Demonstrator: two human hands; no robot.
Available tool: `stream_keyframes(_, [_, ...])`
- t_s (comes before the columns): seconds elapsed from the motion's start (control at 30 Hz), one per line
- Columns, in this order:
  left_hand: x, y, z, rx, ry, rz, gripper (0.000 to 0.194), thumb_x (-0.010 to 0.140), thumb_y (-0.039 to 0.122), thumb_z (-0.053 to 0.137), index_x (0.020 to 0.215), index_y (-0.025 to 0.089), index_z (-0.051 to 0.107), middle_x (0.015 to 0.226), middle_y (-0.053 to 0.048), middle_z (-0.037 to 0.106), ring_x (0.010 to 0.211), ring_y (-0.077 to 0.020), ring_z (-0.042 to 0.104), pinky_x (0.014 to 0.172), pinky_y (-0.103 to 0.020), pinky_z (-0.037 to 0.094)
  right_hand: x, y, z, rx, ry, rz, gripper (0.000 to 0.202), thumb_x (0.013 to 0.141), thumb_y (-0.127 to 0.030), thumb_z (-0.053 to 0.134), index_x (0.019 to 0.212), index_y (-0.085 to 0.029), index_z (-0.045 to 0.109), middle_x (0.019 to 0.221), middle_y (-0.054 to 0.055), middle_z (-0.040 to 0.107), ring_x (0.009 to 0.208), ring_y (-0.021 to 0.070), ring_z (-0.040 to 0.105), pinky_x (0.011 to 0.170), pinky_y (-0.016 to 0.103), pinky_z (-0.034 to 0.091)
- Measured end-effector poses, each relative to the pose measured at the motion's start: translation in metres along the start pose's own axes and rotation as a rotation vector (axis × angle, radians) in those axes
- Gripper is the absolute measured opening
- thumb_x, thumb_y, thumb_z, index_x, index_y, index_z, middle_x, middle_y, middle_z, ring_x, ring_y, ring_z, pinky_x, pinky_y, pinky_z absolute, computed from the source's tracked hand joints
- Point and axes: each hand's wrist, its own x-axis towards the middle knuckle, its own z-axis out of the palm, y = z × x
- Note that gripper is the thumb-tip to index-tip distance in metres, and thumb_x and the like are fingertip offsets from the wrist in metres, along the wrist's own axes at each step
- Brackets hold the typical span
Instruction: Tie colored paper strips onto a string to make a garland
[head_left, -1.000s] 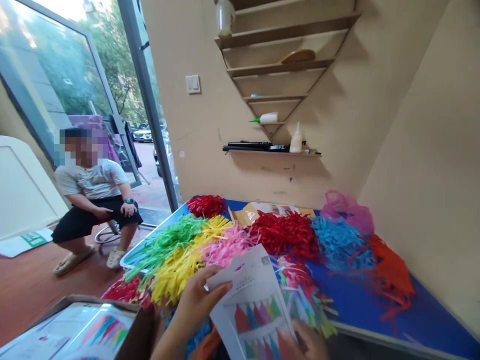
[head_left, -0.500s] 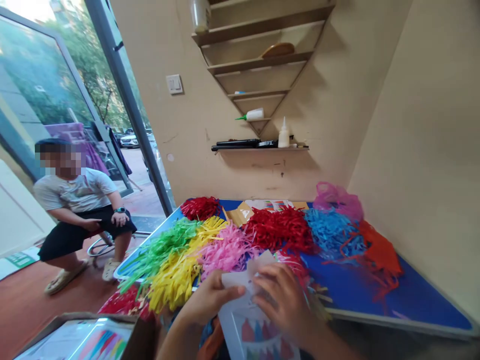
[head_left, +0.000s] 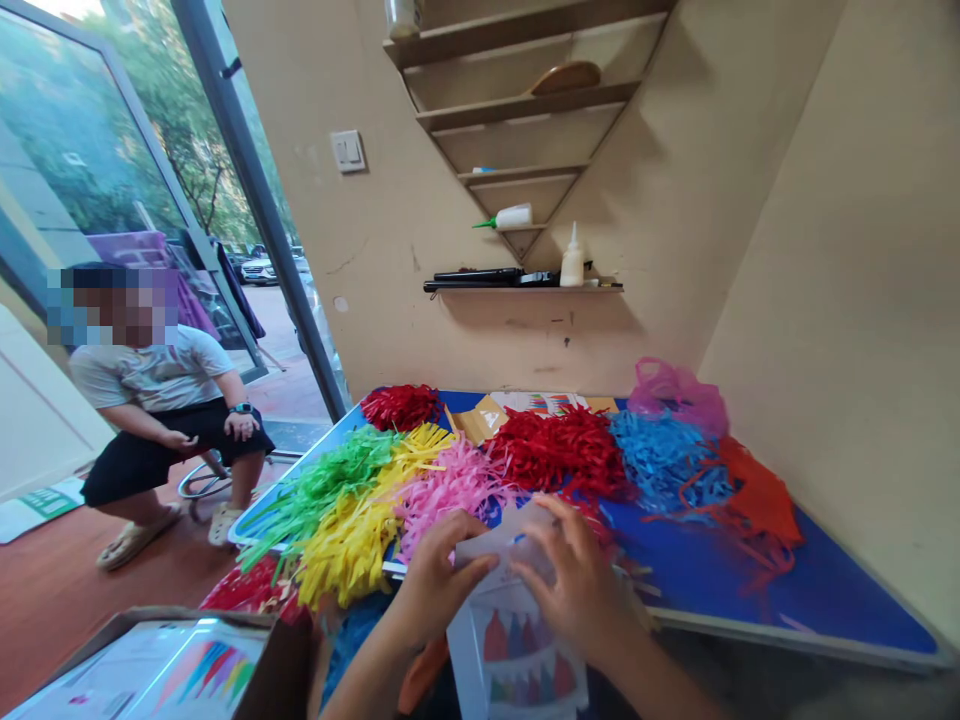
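A whitish, translucent packaging bag [head_left: 521, 655] is upright at the lower middle, with printed rows of coloured tassels on its lower part. My left hand [head_left: 439, 575] is closed on the upper left side of the bag, the thumb lying across its front. At the upper right side, my right hand [head_left: 576, 575] pinches the top flap with curled fingers. The bag's lower end runs out of the picture. Just beyond my hands lie bundles of pink paper strips [head_left: 450, 490], yellow strips [head_left: 349, 550] and dark red strips [head_left: 559, 450].
The blue table [head_left: 832, 590] also carries green strips [head_left: 330, 480], blue strips [head_left: 667, 465], an orange bundle [head_left: 761, 500] and a pink plastic bag [head_left: 679, 395]. An open carton [head_left: 289, 665] of printed packs stands lower left. A person [head_left: 161, 385] sits by the doorway.
Both hands remain on the bag. My right fingers have shifted slightly at the top flap, and the flap sits a little lower. The view has tilted slightly.
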Motion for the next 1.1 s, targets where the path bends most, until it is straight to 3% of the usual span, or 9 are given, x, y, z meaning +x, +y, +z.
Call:
stream_keyframes(0.1, [0.003, 0.002, -0.007, 0.070, -0.049, 0.002, 0.022, 0.078, 0.040, 0.069, 0.080, 0.018, 0.067, 0.081, -0.005, 0.066, 0.078, -0.0200, 0.060, 0.069, -0.028, 0.046, -0.003, 0.014, -0.001, 0.102, -0.066, 0.216, 0.061, 0.080, -0.039, 0.072, 0.132, -0.017, 0.049, 0.129, 0.018, 0.058, 0.116, 0.0315, 0.059, 0.090, 0.045, 0.052])
stream_keyframes(0.2, [0.006, 0.016, -0.014, 0.426, -0.098, 0.005, 0.014, 0.080, 0.032, 0.067, 0.075, 0.019, 0.071, 0.082, -0.007, 0.068, 0.081, -0.0231, 0.061, 0.075, -0.033, 0.043, -0.003, 0.015, -0.004, 0.126, -0.298, 0.375, 0.038, 0.084, -0.034, 0.066, 0.118, -0.018, 0.061, 0.098, 0.011, 0.074, 0.086, 0.0274, 0.072, 0.071, 0.036, 0.057])
stream_keyframes(0.3, [0.005, 0.038, -0.018, 0.607, -0.205, -0.029, 0.014, 0.084, 0.027, 0.062, 0.077, 0.021, 0.073, 0.083, -0.006, 0.071, 0.082, -0.0240, 0.063, 0.075, -0.033, 0.040, -0.002, 0.005, -0.010, 0.033, -0.321, 0.414, 0.028, 0.086, -0.033, 0.060, 0.109, -0.018, 0.067, 0.080, 0.008, 0.075, 0.074, 0.0277, 0.072, 0.064, 0.034, 0.056])
stream_keyframes(0.47, [0.003, 0.056, -0.025, 0.493, -0.299, -0.098, 0.012, 0.083, 0.031, 0.063, 0.088, 0.024, 0.071, 0.081, -0.002, 0.073, 0.076, -0.0203, 0.063, 0.067, -0.027, 0.037, -0.005, -0.011, -0.017, 0.083, -0.297, 0.307, 0.029, 0.087, -0.034, 0.060, 0.114, -0.024, 0.065, 0.087, 0.004, 0.076, 0.072, 0.0235, 0.072, 0.063, 0.031, 0.055])
stream_keyframes(0.57, [0.006, 0.052, -0.027, 0.378, -0.325, -0.117, 0.010, 0.084, 0.026, 0.058, 0.081, 0.020, 0.065, 0.072, 0.002, 0.066, 0.066, -0.0153, 0.057, 0.059, -0.023, 0.033, -0.014, -0.012, -0.014, 0.038, -0.037, 0.193, 0.041, 0.088, -0.033, 0.063, 0.127, -0.024, 0.055, 0.102, 0.006, 0.074, 0.085, 0.0238, 0.071, 0.069, 0.033, 0.056])
stream_keyframes(0.67, [0.009, 0.047, -0.028, 0.355, -0.349, -0.158, 0.012, 0.081, 0.026, 0.058, 0.073, 0.018, 0.060, 0.067, 0.003, 0.059, 0.063, -0.0137, 0.051, 0.056, -0.023, 0.031, -0.024, -0.012, -0.007, -0.060, 0.160, -0.065, 0.034, 0.088, -0.029, 0.065, 0.121, -0.033, 0.058, 0.099, 0.003, 0.072, 0.090, 0.0243, 0.068, 0.079, 0.039, 0.053])
stream_keyframes(0.77, [0.011, 0.046, -0.027, 0.362, -0.373, -0.171, 0.010, 0.077, 0.025, 0.060, 0.075, 0.017, 0.062, 0.069, 0.002, 0.060, 0.067, -0.0145, 0.052, 0.059, -0.023, 0.032, -0.025, -0.016, 0.001, -0.069, 0.055, -0.163, 0.020, 0.092, -0.027, 0.056, 0.107, -0.036, 0.065, 0.091, -0.001, 0.071, 0.084, 0.0219, 0.065, 0.080, 0.040, 0.048])
stream_keyframes(0.93, [0.011, 0.048, -0.019, 0.370, -0.406, -0.146, 0.011, 0.077, 0.024, 0.056, 0.072, 0.017, 0.063, 0.067, 0.002, 0.060, 0.065, -0.0146, 0.051, 0.057, -0.023, 0.031, -0.007, -0.032, 0.007, -0.035, 0.009, -0.255, 0.015, 0.094, -0.021, 0.053, 0.093, -0.026, 0.067, 0.081, -0.001, 0.070, 0.076, 0.0173, 0.059, 0.070, 0.034, 0.039])
stream_keyframes(1.1, [0.010, 0.055, -0.028, 0.432, -0.385, -0.105, 0.014, 0.081, 0.026, 0.055, 0.070, 0.018, 0.062, 0.064, 0.002, 0.059, 0.061, -0.0138, 0.050, 0.054, -0.022, 0.030, -0.020, -0.029, -0.020, 0.198, -0.128, -0.174, 0.030, 0.099, -0.028, 0.045, 0.079, -0.026, 0.067, 0.077, -0.001, 0.068, 0.071, 0.0158, 0.060, 0.072, 0.032, 0.046])
